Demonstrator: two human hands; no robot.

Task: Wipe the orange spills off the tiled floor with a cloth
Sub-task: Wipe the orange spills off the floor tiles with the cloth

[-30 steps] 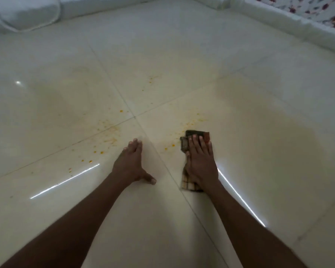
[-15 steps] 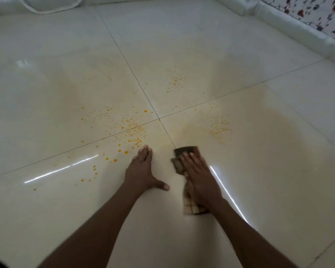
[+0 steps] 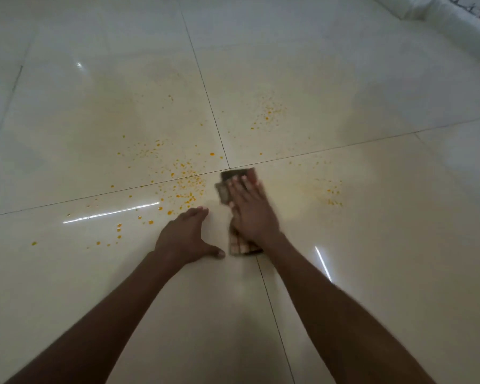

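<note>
Glossy cream tiled floor

Large tiles [image 3: 372, 245] are divided by thin dark grout lines [image 3: 205, 90]; bright light streaks [image 3: 111, 213] are reflected, and white padded bedding [image 3: 444, 20] is seen at the far right corner.

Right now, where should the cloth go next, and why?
Probably slide the cloth left. The right hand presses it flat by the tile joint, and the thickest orange spots lie just left of it, ahead of the left hand braced on the floor.
</note>
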